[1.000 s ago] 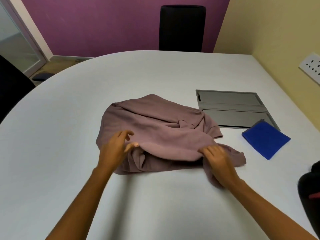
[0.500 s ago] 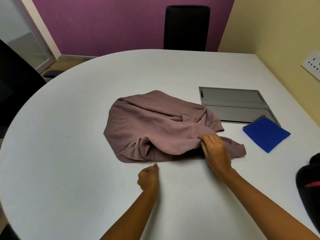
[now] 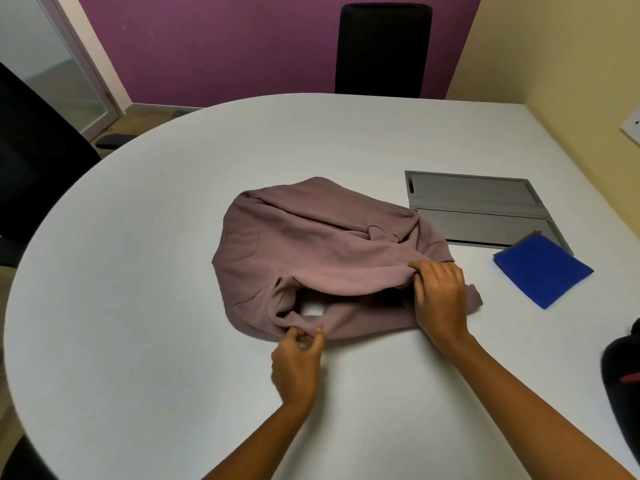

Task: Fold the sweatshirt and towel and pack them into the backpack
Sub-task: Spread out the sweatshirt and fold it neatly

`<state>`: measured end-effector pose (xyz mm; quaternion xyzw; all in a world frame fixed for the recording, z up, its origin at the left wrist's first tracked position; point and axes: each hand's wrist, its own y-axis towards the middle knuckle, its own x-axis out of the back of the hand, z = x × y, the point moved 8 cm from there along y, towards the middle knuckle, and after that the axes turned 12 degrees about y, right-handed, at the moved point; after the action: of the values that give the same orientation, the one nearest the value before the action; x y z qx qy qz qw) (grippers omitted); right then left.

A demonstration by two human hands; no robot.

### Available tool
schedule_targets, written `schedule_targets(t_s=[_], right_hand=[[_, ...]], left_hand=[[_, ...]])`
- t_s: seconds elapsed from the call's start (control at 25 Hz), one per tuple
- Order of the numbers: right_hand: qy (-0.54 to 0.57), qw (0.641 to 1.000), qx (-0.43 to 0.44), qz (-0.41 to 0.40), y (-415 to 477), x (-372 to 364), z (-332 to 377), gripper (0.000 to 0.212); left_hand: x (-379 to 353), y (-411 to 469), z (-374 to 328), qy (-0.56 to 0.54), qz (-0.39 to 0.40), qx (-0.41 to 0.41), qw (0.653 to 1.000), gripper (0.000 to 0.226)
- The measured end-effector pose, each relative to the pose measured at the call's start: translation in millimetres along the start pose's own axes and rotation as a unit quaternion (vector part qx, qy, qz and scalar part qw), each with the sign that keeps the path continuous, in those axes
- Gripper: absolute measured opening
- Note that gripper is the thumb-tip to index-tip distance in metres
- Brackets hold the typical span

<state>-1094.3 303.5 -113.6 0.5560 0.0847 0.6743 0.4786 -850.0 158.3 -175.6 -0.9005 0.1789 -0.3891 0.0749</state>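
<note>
- Sweatshirt point(image 3: 311, 251): mauve, lying in a loose, rumpled heap near the middle of the white bench point(image 3: 138, 271). It has not been laid flat. The sleeves seem twisted into the body, and one edge sticks out on the right.
- Right hand point(image 3: 440, 296): the fingers are curled over a bunched fold of the upper layer at the near right edge. They lift it slightly, so a dark gap shows between the layers.
- Left hand point(image 3: 298, 365): the thumb and fingertips pinch the near hem of the lower layer, just left of the garment's middle.
- Towel point(image 3: 543, 270): blue, and it looks already folded into a flat rectangle. It lies to the right, apart from the sweatshirt, with its far corner over the grey hatch point(image 3: 474, 209) set into the bench.
- Backpack point(image 3: 621, 375): the dark shape with a red streak at the right edge of the view is probably it. Most of it is cut off, so I cannot tell whether it is open.
- Progress: early, by my reading. The towel's fold looks done, the sweatshirt's fold has barely begun, and nothing shows as packed.
- Left to do: spread the sweatshirt square by its hem, bring in the sleeves and fold the body. Then put both items into the backpack.
</note>
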Motion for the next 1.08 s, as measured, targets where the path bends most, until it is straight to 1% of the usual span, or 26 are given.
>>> schedule_targets(t_s=[0.08,0.2,0.28,0.36,0.44,0.52,0.56,0.6,0.64,0.72,0.76,0.84,0.92,1.0,1.04,1.08], right_hand=[[0.011,1.000,-0.002,-0.006,-5.7,0.3,1.8,0.031],[0.002,1.000,0.020,0.002,-25.2,-2.3,7.1,0.032],[-0.003,0.999,0.031,0.018,-38.0,-5.7,9.5,0.032],[0.003,0.998,0.041,0.056,-53.1,-12.9,20.0,0.032],[-0.019,0.994,0.028,0.107,-73.9,-22.3,33.0,0.034],[-0.020,0.989,-0.045,0.139,-88.3,-22.1,36.7,0.048],[0.001,0.983,-0.094,0.157,-91.1,-20.9,32.1,0.055],[0.021,0.976,-0.119,0.182,-91.0,-19.4,26.0,0.059],[0.020,0.976,-0.112,0.186,-85.7,-14.4,21.5,0.064],[-0.043,0.984,-0.044,0.167,-67.7,-3.2,10.7,0.074],[-0.060,0.984,-0.026,0.164,-58.9,3.8,5.5,0.072],[-0.076,0.984,0.004,0.163,-47.0,13.3,-1.6,0.059],[-0.072,0.985,0.024,0.153,-46.2,21.4,-1.6,0.045],[-0.063,0.986,0.064,0.139,-59.5,21.2,6.0,0.033],[-0.068,0.984,0.092,0.139,-75.5,16.9,13.5,0.029],[-0.066,0.980,0.117,0.144,-95.2,11.9,22.0,0.030]], left_hand=[[33.8,-0.8,10.7,0.039,-0.048,-0.031,0.998,0.020],[66.0,18.0,40.4,0.032,-0.086,-0.006,0.996,0.015],[72.4,29.4,54.9,-0.021,-0.074,0.005,0.997,0.013],[73.7,29.3,55.0,-0.068,-0.057,-0.003,0.996,0.011],[71.1,23.5,51.2,-0.070,-0.050,-0.009,0.996,0.013],[67.9,14.9,44.7,-0.064,-0.043,-0.020,0.997,0.012],[67.4,11.8,41.4,-0.064,-0.039,-0.031,0.997,0.011],[69.6,9.1,38.3,-0.064,-0.038,-0.045,0.996,0.009],[73.9,8.3,36.1,-0.062,-0.041,-0.059,0.996,0.009],[88.4,12.4,34.2,-0.045,-0.064,-0.074,0.994,0.009],[98.1,15.3,35.5,-0.032,-0.080,-0.080,0.993,0.009],[115.8,24.5,39.0,0.018,-0.091,-0.113,0.989,0.008],[125.2,33.3,47.0,0.134,-0.065,-0.158,0.976,0.011],[126.7,36.6,59.8,0.251,-0.036,-0.186,0.949,0.019],[123.4,34.8,65.3,0.282,-0.023,-0.199,0.938,0.022],[118.3,31.1,69.1,0.295,-0.012,-0.211,0.932,0.024]])
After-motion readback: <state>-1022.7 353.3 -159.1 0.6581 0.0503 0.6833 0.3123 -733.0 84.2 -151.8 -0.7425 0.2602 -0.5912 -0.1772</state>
